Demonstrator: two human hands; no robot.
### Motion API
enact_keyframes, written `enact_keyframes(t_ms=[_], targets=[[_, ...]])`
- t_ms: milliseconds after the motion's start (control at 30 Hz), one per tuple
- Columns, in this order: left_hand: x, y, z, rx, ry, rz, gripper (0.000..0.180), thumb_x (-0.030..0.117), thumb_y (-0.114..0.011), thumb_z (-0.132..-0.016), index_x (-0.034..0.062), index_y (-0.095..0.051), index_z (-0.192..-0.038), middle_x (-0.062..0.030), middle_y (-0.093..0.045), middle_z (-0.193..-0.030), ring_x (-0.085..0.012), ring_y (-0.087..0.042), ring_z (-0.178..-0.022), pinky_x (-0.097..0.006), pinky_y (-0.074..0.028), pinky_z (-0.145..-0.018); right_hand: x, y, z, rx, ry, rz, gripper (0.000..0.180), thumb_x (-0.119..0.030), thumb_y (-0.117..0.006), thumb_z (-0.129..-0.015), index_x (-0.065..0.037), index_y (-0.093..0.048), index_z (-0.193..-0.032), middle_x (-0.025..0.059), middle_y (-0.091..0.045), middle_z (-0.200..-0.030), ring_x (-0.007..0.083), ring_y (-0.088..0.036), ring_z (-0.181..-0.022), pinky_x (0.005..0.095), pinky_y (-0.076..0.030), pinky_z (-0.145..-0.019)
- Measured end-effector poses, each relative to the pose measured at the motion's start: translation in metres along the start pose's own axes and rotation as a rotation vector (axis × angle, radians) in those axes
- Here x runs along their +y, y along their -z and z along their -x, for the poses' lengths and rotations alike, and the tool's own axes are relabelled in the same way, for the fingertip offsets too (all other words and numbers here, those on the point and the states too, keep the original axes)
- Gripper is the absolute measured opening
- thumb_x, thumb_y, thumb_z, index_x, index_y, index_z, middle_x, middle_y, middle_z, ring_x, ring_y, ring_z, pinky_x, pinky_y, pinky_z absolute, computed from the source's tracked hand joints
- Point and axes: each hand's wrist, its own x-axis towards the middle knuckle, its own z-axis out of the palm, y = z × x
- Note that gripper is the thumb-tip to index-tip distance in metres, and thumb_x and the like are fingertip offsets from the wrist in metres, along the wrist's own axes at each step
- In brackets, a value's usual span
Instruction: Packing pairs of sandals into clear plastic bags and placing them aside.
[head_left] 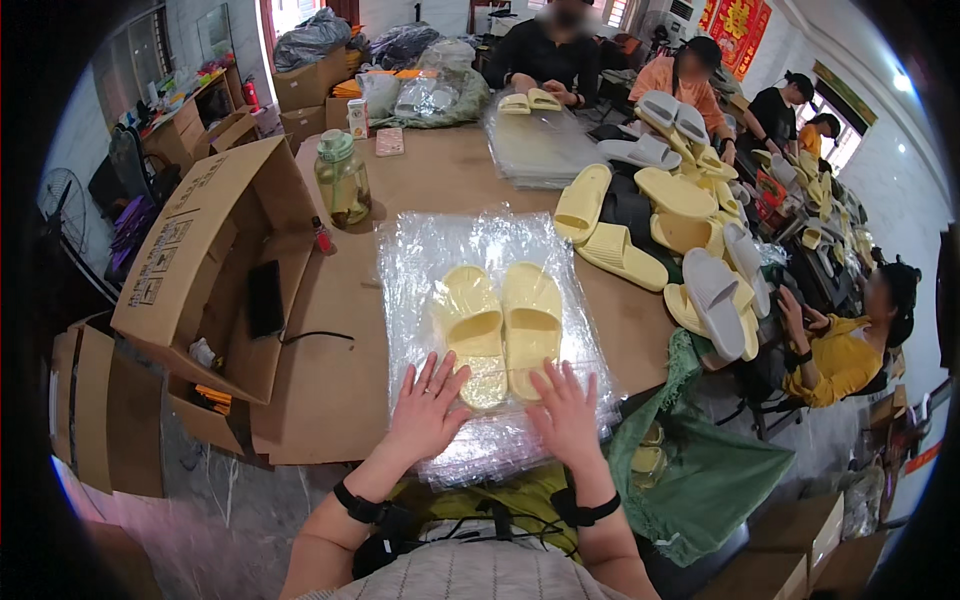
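Note:
A pair of yellow slippers lies side by side in the middle, under clear plastic, toes pointing away from me. Beneath them is a stack of clear plastic bags. My left hand rests flat with fingers spread at the heel of the left slipper. Beside the heel of the right slipper, my right hand lies on the plastic, its fingers also stretched out. Neither hand grips anything.
An open cardboard box with a black phone stands at left. Behind are a lidded jar and small red bottle. Loose slippers pile up at right, above a green sack. Several people sit around.

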Motion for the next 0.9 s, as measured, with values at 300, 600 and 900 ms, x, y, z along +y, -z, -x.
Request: enact_keyframes(t_ms=[300,600,900], targets=[[0.0,0.0,0.0,0.01,-0.023,0.012,0.065,0.041,-0.055,-0.098,0.0165,-0.036,-0.155,-0.0123,-0.024,-0.165,-0.0375,-0.019,-0.152,-0.056,-0.012,-0.122,0.013,0.012,0.0,0.208,-0.149,-0.05,0.061,-0.044,-0.062,-0.095,-0.01,-0.049,-0.143,0.0147,-0.042,-0.154,0.0364,-0.035,-0.144,0.0608,-0.016,-0.119],[0.0,0.0,0.002,0.026,-0.01,0.016,0.063,0.044,-0.052,-0.099,0.0183,-0.038,-0.154,-0.0116,-0.029,-0.163,-0.0358,-0.022,-0.151,-0.057,-0.013,-0.122,-0.04,0.0,-0.081,0.269,-0.268,-0.087,0.044,-0.039,-0.071,-0.089,0.001,-0.062,-0.104,0.0185,-0.063,-0.095,0.0363,-0.065,-0.09,0.0438,-0.055,-0.073],[0.0,0.002,0.002,0.026,-0.013,-0.004,0.062,0.044,-0.051,-0.099,0.0189,-0.038,-0.154,-0.0127,-0.028,-0.163,-0.0376,-0.018,-0.152,-0.056,-0.011,-0.122,-0.041,-0.029,-0.115,0.084,-0.328,0.096,0.052,-0.051,-0.066,-0.089,0.0,-0.062,-0.093,0.0186,-0.066,-0.085,0.0347,-0.07,-0.074,0.044,-0.056,-0.066]])
